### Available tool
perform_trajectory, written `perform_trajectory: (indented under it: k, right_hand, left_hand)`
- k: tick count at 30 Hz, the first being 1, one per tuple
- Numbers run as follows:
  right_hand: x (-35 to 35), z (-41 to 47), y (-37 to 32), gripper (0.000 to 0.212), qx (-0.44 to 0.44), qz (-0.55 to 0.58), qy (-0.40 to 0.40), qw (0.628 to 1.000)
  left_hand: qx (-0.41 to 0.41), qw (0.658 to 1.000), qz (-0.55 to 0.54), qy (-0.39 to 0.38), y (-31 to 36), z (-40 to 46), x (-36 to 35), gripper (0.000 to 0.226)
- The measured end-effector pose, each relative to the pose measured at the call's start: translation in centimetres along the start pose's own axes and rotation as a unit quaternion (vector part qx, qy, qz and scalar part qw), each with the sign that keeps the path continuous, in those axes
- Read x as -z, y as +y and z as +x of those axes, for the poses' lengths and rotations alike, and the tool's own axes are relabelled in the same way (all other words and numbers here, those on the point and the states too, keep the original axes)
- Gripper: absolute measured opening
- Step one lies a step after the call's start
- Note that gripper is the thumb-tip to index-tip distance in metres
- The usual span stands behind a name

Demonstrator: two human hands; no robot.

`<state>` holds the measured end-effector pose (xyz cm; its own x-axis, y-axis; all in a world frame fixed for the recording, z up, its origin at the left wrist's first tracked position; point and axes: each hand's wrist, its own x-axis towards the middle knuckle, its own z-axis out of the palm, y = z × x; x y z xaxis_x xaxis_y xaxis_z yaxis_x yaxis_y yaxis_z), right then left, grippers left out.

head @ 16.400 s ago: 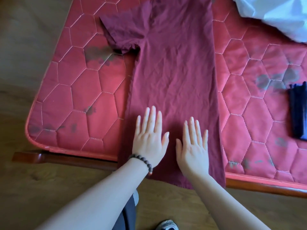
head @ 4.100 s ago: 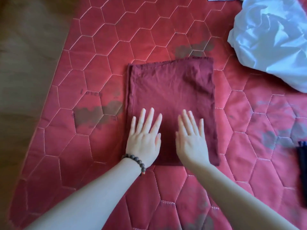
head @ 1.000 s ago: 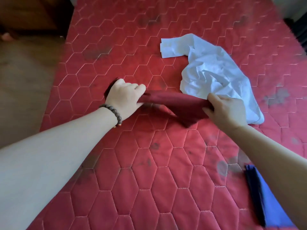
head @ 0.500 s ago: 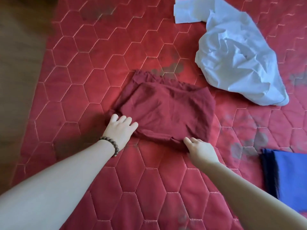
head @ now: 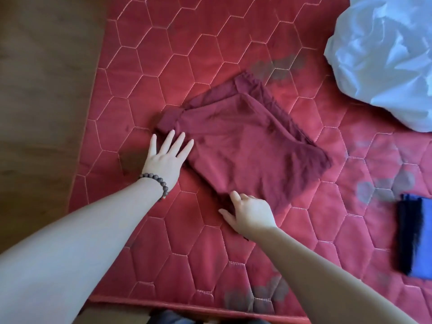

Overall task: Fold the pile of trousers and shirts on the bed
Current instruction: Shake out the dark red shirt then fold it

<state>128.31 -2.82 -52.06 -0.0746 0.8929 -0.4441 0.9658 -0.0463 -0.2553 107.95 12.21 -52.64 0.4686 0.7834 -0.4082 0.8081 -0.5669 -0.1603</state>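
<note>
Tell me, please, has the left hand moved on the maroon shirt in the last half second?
Yes. The left hand uncurled and now lies flat on the maroon shirt's left corner.

White garment (head: pixel 383 59) cut by right edge; blue folded cloth (head: pixel 418 237) likewise.

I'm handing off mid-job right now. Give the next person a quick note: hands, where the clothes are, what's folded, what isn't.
Left hand: fingers straight, resting on the left corner of the maroon shirt.
Right hand: at the shirt's near corner, fingers curled at the edge; whether it actually pinches the cloth is unclear.
Maroon shirt: folded into a compact rectangle, lying skewed mid-mattress.
Blue garment: folded, at the right edge.
White garment: crumpled, upper right, not yet folded.
Left: square up the maroon shirt, then fold the white garment.
</note>
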Motion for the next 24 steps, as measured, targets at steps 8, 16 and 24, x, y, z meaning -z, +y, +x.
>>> perform_trajectory:
  k: [8,16,24]
  right_hand:
    - [6.0,8.2,8.1,0.051,-0.062,-0.015,0.200,0.978]
    - [7.5,15.5,13.0,0.059,-0.075,-0.048,0.102,0.991]
    - [5.5,13.6,13.2,0.048,-0.107,-0.022,0.196,0.974]
  left_hand:
    - [0.238,0.919,-0.311,0.033,5.9,0.4,0.4,0.078]
    - [0.214,0.932,-0.277,0.091,8.3,2.7,-1.3,0.072]
    - [0.097,0.968,-0.213,0.091,5.1,5.7,-1.1,0.070]
